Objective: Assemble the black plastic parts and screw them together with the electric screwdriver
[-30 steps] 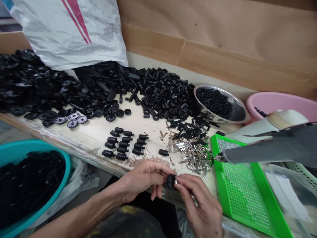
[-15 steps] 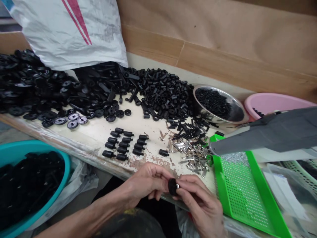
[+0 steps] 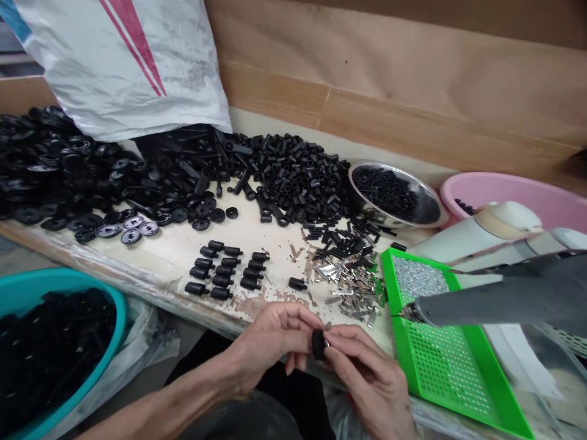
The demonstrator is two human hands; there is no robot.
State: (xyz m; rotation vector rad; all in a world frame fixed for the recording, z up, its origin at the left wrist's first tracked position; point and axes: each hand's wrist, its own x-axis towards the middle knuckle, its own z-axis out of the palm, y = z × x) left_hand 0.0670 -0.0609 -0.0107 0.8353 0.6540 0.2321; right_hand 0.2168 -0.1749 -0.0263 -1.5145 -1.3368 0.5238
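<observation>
The left hand (image 3: 268, 342) closes thumb and forefinger on a small black round part (image 3: 318, 343), pinching its left side. The other fingers (image 3: 293, 362) curl loosely beneath it. The right hand (image 3: 371, 382) meets the part from 3 o'clock, its thumb and forefinger tips shut tight against the part's right face. A small bright glint shows there, too small to tell what it is. Both hands hover at the near edge of the tabletop (image 3: 257, 235), at 6 o'clock in the view. The left forearm runs off toward 8 o'clock, and the right wrist drops toward 5 o'clock.

At 11 o'clock from the part, rows of black pegs (image 3: 224, 272) lie in order. At 1 o'clock lies a heap of metal clips (image 3: 348, 284), just beside a green perforated tray (image 3: 440, 360) at 3 o'clock. A grey tool (image 3: 495, 299) hangs over that tray, its tip pointing at 9 o'clock. Farther back, a steel bowl (image 3: 433, 211) of black screws stands near a pink basin (image 3: 504, 186). A teal basin (image 3: 27, 284) sits low at 9 o'clock, and a white sack (image 3: 128, 61) sits at 11 o'clock.
</observation>
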